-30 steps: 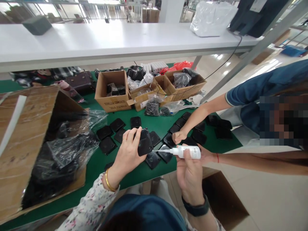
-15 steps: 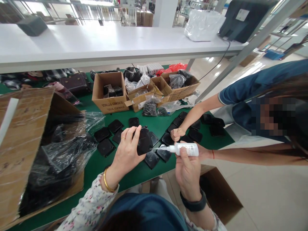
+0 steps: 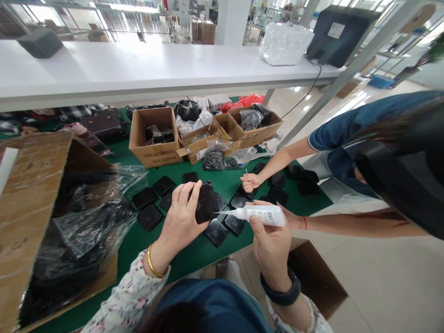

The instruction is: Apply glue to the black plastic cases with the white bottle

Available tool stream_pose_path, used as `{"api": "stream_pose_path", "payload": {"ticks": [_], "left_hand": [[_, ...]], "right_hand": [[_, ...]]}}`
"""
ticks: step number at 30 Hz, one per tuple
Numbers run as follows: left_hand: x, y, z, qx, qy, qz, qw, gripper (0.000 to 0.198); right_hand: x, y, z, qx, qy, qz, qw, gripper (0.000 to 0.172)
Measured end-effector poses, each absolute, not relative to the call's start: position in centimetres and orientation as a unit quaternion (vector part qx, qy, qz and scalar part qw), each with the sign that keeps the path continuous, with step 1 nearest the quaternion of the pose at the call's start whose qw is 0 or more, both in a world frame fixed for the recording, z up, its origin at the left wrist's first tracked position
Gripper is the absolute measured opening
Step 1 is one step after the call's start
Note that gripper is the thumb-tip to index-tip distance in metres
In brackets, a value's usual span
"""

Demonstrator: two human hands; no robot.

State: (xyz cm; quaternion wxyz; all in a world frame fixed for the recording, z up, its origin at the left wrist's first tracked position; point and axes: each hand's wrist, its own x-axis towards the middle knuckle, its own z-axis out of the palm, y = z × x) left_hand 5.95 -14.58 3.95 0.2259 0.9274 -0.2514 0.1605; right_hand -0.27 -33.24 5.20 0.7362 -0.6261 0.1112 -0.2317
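Note:
A black square part [image 3: 207,203] is held up by my left hand [image 3: 182,222], its fingers closed on the part's left edge. My right hand [image 3: 272,245] grips a white bottle [image 3: 265,215] with a long thin nozzle. The nozzle points left, and its tip is at the part's lower right edge; whether they touch cannot be made out. Beneath and around my hands, several more black square parts [image 3: 150,216] lie on the green table [image 3: 194,259].
A co-worker's hand [image 3: 250,182] is over black parts at the right, with the other forearm behind my bottle. An open carton [image 3: 156,155] and bagged pieces [image 3: 212,159] stand at the back. A large carton [image 3: 41,185] fills the left; another box [image 3: 317,277] is below right.
The bottle has tilted slightly, its base lower, and its nozzle has shifted a little left. The co-worker's hand has moved up and away from my bottle. The view has shifted slightly.

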Motion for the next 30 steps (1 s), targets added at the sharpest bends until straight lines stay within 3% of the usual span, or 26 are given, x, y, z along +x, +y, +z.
{"api": "stream_pose_path", "payload": {"ticks": [15, 30], "left_hand": [[6.7, -15.0, 4.5, 0.919, -0.26, 0.195, 0.223, 0.079], [6.8, -15.1, 4.8, 0.914, -0.27, 0.202, 0.225, 0.079]], "right_hand": [[0.8, -32.7, 7.9, -0.741, -0.019, -0.279, 0.61, 0.024], [0.4, -32.8, 8.7, -0.79, -0.035, -0.298, 0.535, 0.019]]}}
